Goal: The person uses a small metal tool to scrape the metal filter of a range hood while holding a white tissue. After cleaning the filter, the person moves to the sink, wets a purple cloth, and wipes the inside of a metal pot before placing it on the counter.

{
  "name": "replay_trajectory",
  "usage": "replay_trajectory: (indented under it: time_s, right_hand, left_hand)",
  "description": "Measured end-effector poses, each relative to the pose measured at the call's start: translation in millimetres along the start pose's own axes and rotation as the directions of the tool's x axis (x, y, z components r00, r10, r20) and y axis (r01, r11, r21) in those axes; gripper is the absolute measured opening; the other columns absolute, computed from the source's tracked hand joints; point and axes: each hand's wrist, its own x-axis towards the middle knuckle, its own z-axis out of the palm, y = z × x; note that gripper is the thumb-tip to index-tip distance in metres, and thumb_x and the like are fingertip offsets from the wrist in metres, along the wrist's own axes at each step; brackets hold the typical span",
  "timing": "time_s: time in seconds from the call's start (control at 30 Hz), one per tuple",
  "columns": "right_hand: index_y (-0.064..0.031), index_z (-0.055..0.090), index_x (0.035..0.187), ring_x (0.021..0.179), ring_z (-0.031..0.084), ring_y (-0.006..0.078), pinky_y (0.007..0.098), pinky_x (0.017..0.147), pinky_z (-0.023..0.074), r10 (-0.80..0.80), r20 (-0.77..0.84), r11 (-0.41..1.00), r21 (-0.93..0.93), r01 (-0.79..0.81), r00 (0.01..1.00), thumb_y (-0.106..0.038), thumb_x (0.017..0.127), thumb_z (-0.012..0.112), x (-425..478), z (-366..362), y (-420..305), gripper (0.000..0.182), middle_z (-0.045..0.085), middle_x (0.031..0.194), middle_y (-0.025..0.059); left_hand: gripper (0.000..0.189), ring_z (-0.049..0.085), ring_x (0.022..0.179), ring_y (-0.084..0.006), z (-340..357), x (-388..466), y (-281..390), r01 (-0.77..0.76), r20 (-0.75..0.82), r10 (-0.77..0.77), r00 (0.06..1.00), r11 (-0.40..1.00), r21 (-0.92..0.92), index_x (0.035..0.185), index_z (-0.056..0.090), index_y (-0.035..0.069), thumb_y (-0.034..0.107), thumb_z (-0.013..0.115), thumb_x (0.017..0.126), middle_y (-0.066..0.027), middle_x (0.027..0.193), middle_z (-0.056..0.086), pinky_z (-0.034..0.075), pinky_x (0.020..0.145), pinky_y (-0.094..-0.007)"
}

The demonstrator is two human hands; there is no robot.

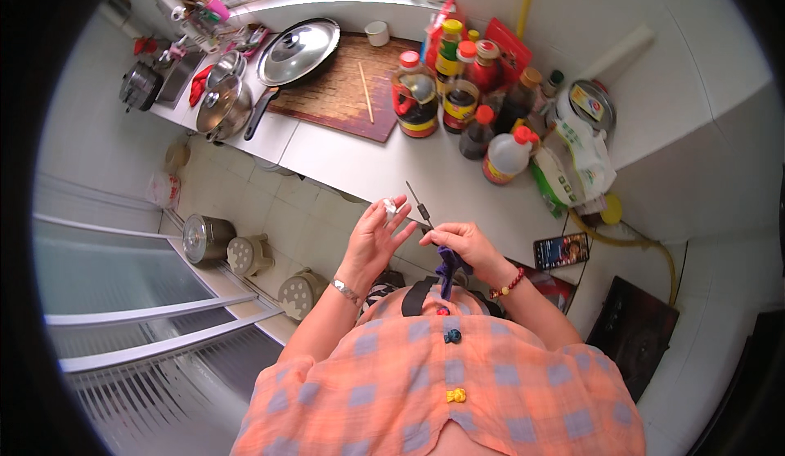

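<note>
Between the thumb and fingertips of my left hand [379, 235] is a small white piece [390, 209]; its material cannot be told. The other fingers spread apart. My right hand [463, 241] pinches a thin dark rod-like tool [422, 209], which has a thicker block partway along and a narrow tip pointing up and away. A dark purple cloth [448, 266] hangs beneath the same hand, partly hidden by its fingers. Both hands are in front of my body, close to the counter's near edge, with a small gap between them.
The white tiled counter [343, 155] bears sauce bottles [419, 103], a wooden cutting board [343, 88] with a chopstick [366, 91], a lidded wok [299, 51] and a steel pot [224, 108]. A smartphone [561, 251] lies right. Stools [250, 255] stand on the floor.
</note>
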Motion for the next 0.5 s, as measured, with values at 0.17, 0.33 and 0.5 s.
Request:
replay_trajectory:
  time_s: [0.17,0.33,0.5]
  right_hand:
    - [-0.0040,0.071,0.094,0.069,0.046,0.0031,0.0189,0.063,0.0375,0.010,0.011,0.995,-0.100,-0.009,1.000,-0.025,0.091,0.057,39,27,-2,0.026,0.060,0.078,-0.0057]
    - [-0.0051,0.071,0.095,0.067,0.045,0.0024,0.0185,0.061,0.0374,0.092,0.054,0.986,-0.142,-0.084,0.994,-0.027,0.091,0.058,94,85,-20,0.026,0.060,0.076,-0.0067]
    - [-0.0044,0.070,0.096,0.057,0.046,0.0021,0.0179,0.053,0.0367,0.132,0.132,0.977,-0.186,-0.106,0.982,-0.027,0.092,0.058,167,152,-26,0.026,0.051,0.066,-0.0076]
  left_hand:
    - [0.018,0.058,0.093,-0.0140,-56,1,35,-0.034,-0.066,0.027,0.997,0.994,-0.103,0.109,0.056,0.013,0.024,0.054,0.095,-0.0044,0.113,0.061,0.051,0.080,-0.0319]
    - [0.016,0.057,0.074,-0.0108,-109,2,95,-0.116,-0.131,0.088,0.987,0.968,-0.221,0.105,0.057,0.012,0.022,0.058,0.093,-0.0043,0.100,0.063,0.050,0.066,-0.0258]
    - [0.018,0.057,0.071,-0.0098,-177,-8,164,-0.215,-0.184,0.166,0.969,0.934,-0.285,0.106,0.058,0.008,0.021,0.056,0.095,-0.0057,0.096,0.062,0.050,0.065,-0.0231]
